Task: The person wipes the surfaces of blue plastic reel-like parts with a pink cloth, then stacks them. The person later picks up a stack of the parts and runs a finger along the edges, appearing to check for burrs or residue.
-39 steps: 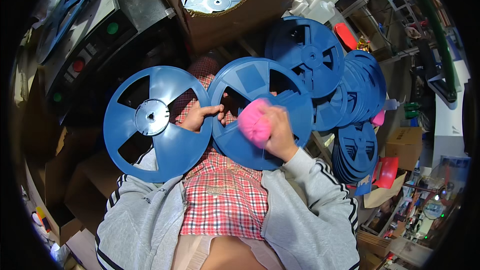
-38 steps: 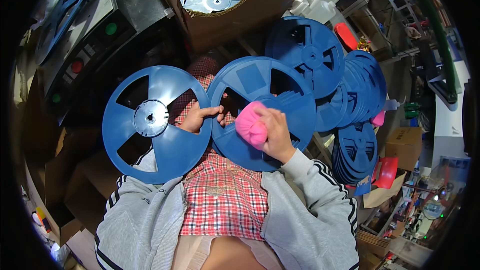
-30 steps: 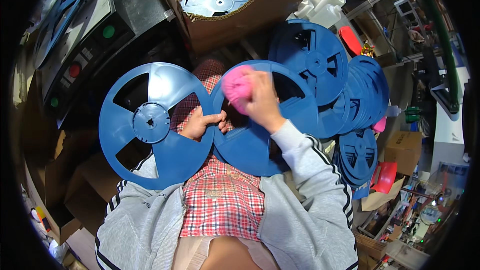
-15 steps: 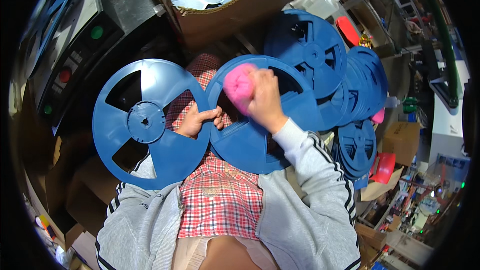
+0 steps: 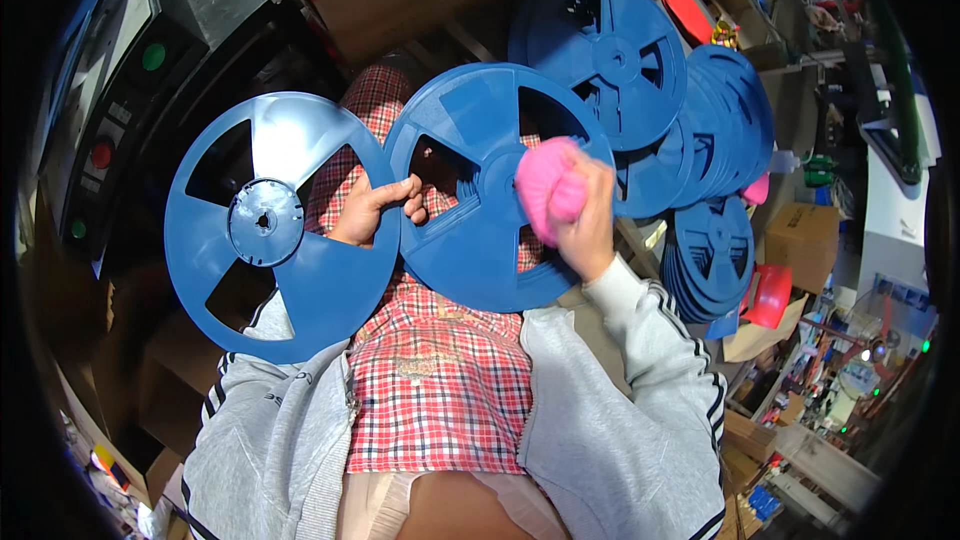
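My left hand (image 5: 365,212) reaches through an opening of a blue plastic reel (image 5: 335,275), its fingers curled over the right rim, thumb in front. This reel stands at the left, its hub facing me. A pink bunched-up cloth (image 5: 548,185) is clutched in my right hand (image 5: 592,225), over the right part of several stacked blue reels (image 5: 450,255) on my lap. From this angle I cannot tell whether the cloth touches the top reel.
More blue reels (image 5: 615,62) lie in fanned stacks at the right, with a smaller pile (image 5: 718,230) nearer. A cardboard box (image 5: 400,15) holding a reel stands ahead. A black machine with buttons (image 5: 115,130) is at the left. A red container (image 5: 768,295) sits right.
My right hand has moved the pink cloth rightward and slightly down. The stacked reels' top face appears turned. My left hand keeps hold of its reel while the whole view has shifted.
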Motion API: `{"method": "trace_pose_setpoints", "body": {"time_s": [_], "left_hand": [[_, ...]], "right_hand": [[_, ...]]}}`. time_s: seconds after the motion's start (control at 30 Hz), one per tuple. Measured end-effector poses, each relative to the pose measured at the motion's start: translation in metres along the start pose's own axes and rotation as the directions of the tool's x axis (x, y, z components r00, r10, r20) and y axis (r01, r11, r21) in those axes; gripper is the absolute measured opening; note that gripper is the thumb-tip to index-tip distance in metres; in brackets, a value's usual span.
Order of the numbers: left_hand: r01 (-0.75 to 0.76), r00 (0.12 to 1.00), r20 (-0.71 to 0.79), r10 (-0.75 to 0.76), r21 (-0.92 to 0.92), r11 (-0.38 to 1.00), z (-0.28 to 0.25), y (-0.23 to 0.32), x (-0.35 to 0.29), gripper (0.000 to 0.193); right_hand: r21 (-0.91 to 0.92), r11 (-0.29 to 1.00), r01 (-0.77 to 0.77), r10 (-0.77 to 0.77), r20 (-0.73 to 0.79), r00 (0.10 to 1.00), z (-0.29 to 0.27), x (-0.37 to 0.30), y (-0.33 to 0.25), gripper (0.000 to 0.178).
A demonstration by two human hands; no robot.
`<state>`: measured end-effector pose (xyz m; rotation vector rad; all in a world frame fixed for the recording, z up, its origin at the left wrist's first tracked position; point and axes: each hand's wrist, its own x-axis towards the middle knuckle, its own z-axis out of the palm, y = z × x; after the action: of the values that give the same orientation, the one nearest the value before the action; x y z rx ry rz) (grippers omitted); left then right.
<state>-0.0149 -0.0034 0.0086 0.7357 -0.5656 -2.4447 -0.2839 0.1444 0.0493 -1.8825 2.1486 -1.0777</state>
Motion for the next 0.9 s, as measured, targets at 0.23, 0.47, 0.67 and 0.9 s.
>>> {"method": "trace_pose_setpoints", "body": {"time_s": [0.23, 0.47, 0.67, 0.9], "left_hand": [[0.012, 1.000, -0.009, -0.013, -0.105, 0.994, -0.015, -0.003, 0.005, 0.011], [0.126, 0.992, 0.002, -0.128, -0.184, 0.975, -0.026, -0.007, 0.004, 0.016], [0.151, 0.988, 0.013, -0.151, -0.139, 0.979, -0.027, -0.006, 0.004, 0.022], [0.224, 0.973, 0.116, -0.200, -0.263, 0.938, -0.028, -0.008, 0.004, 0.045]], "right_hand": [[-0.053, 0.994, -0.098, 0.099, 0.026, 0.995, -0.032, -0.037, 0.022, 0.036], [0.297, 0.904, 0.307, -0.416, 0.458, 0.785, 0.002, -0.057, -0.067, 0.035], [-0.053, 0.995, 0.089, -0.081, 0.136, 0.987, 0.040, 0.043, -0.047, 0.049], [0.062, 0.904, 0.423, -0.412, 0.394, 0.822, 0.041, 0.022, -0.090, 0.043]]}}
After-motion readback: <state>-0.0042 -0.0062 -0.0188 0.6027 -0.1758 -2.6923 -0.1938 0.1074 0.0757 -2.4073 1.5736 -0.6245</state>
